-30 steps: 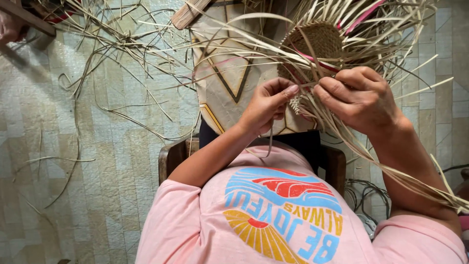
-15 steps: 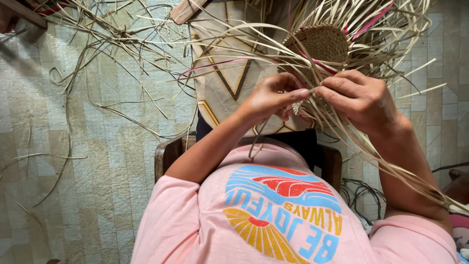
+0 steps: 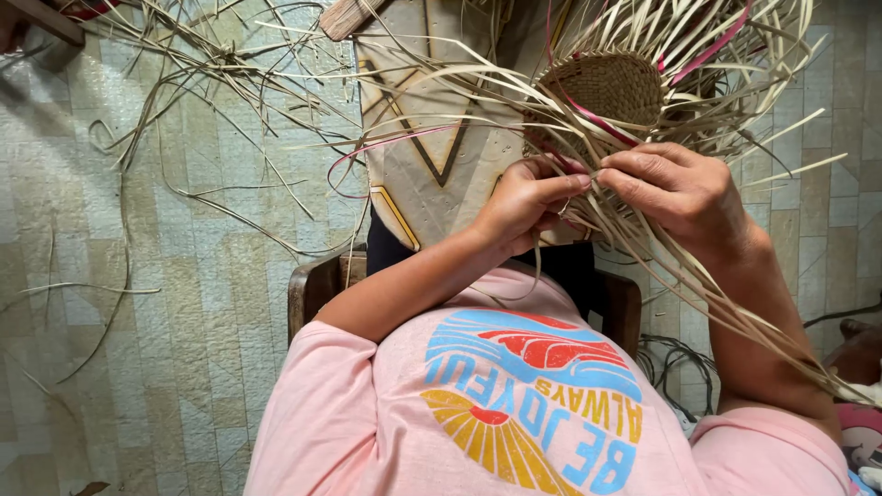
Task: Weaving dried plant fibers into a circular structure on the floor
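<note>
A part-woven straw piece (image 3: 606, 87) with a tight round centre and long loose tan strips, a few of them pink, is held in front of me at upper right. My left hand (image 3: 525, 204) pinches strips at the weave's lower edge, thumb and fingers closed on them. Fingertip to fingertip with it, my right hand (image 3: 682, 195) grips strips of the same edge. Long strips trail down over my right forearm. Below the hands are my pink printed shirt (image 3: 533, 395) and the patterned cloth (image 3: 432, 138) on my lap.
Loose straw strips (image 3: 211, 92) lie scattered over the tiled floor (image 3: 138, 349) at upper left. I sit on a wooden stool (image 3: 317, 289). Dark cords (image 3: 675, 363) lie on the floor at lower right. A wooden piece (image 3: 344, 16) pokes in at the top.
Both hands have stayed together at the weave's edge, shifting slightly right and down. The woven piece has tilted a little, and a pink strip now curls out to the left.
</note>
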